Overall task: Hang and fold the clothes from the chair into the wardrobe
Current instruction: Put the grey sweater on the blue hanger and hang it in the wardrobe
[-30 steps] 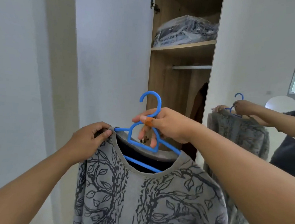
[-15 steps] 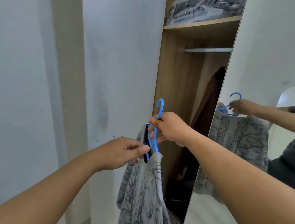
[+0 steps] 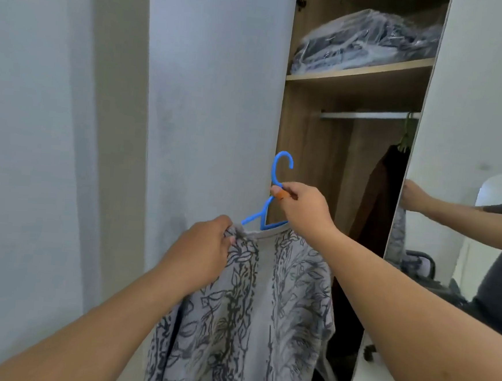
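A grey top with a dark leaf pattern (image 3: pixel 267 312) hangs on a blue plastic hanger (image 3: pixel 275 189) in front of the open wardrobe. My right hand (image 3: pixel 305 209) grips the hanger just below its hook. My left hand (image 3: pixel 202 252) pinches the top's left shoulder by the collar. The hanger's hook points up, well below the metal rail (image 3: pixel 366 115) inside the wardrobe. The chair is out of view.
The wardrobe's white door (image 3: pixel 214 112) stands open on the left. A plastic-wrapped bundle of clothes (image 3: pixel 366 43) lies on the wooden shelf (image 3: pixel 358 74). A dark garment (image 3: pixel 384 200) hangs at the rail's right end. A mirrored door (image 3: pixel 470 177) on the right reflects me.
The top has turned from edge-on to facing me again. My left hand has moved up onto the shoulder by the collar. My view has shifted, showing more of the shelf and rail.
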